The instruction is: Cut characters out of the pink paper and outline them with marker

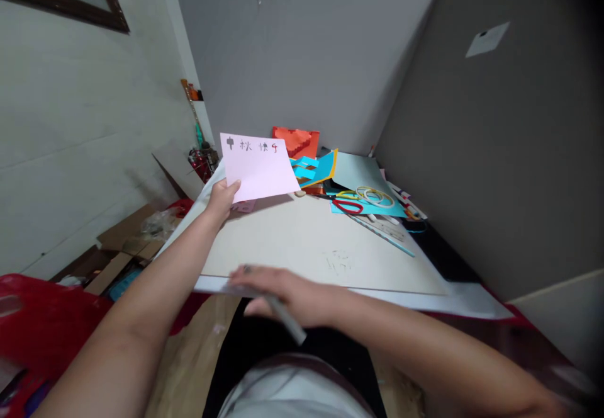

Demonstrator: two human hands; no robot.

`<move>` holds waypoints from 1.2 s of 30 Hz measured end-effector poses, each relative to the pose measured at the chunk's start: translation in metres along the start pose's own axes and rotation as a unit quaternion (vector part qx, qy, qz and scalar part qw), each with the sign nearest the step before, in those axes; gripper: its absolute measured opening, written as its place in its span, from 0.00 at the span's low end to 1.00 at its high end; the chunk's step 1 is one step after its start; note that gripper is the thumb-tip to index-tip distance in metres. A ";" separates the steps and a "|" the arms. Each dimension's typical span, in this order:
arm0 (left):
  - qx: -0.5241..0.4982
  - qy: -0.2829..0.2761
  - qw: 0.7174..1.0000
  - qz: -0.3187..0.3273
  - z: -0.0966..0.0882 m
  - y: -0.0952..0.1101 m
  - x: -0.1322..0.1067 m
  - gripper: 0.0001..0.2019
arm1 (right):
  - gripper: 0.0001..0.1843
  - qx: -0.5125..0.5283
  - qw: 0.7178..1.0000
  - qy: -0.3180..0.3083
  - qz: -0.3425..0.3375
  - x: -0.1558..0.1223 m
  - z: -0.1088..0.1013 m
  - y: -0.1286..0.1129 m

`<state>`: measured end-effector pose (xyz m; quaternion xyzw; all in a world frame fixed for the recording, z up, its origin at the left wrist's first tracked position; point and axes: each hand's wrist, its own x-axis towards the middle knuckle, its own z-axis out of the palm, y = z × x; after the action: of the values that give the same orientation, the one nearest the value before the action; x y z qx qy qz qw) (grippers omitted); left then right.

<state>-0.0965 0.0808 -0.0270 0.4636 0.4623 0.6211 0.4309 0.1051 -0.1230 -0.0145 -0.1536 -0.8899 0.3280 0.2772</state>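
Head view: pink lettered sheet is pinched up by left hand, apparently for reading, grey marker clasped in right hand on white board.

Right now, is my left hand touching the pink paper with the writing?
Touching. The head view shows the left hand pinching the pink paper by its lower left corner, thumb on its front face.

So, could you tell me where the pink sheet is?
In the head view, the pink sheet is left of centre, held by the left hand beside blue cut-outs.
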 end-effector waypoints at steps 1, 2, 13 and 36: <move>0.002 0.003 1.000 0.006 0.000 -0.001 0.001 0.18 | 0.18 -0.025 0.996 0.074 0.033 -0.006 -0.015 0.004; 0.005 0.007 1.000 0.011 0.000 -0.001 0.001 0.18 | 0.16 -0.042 0.987 0.135 0.071 -0.013 -0.031 0.012; 0.022 0.024 0.996 0.085 -0.002 -0.008 0.007 0.16 | 0.16 -0.137 0.871 0.429 0.196 -0.067 -0.088 0.095; -0.091 0.009 0.995 0.049 -0.004 0.006 0.005 0.18 | 0.14 -0.149 0.867 0.441 0.179 -0.069 -0.103 0.104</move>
<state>-0.1023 0.0836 -0.0211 0.4393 0.3842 0.6851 0.4359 0.2308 -0.0259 -0.0463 -0.4788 -0.6705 0.1333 0.5509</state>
